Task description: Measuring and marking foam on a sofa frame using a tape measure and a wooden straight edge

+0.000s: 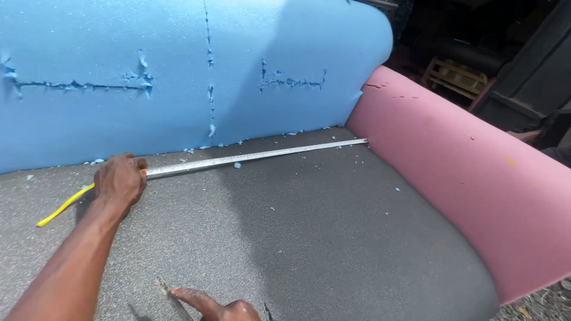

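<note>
I see the left hand [121, 180] pinning the tape measure [256, 156] flat on the grey foam seat [333, 238] mid-measurement, while the right hand [223, 308], mostly cropped, possibly grips a marker [172, 297]; marking calls for a steady tape.

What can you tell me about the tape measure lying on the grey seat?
The tape measure is a thin silvery metal blade lying flat on the grey foam seat, along the foot of the blue foam back. Its far end meets the pink foam arm. The left hand presses down its near end, where a yellow strap trails out.
</note>
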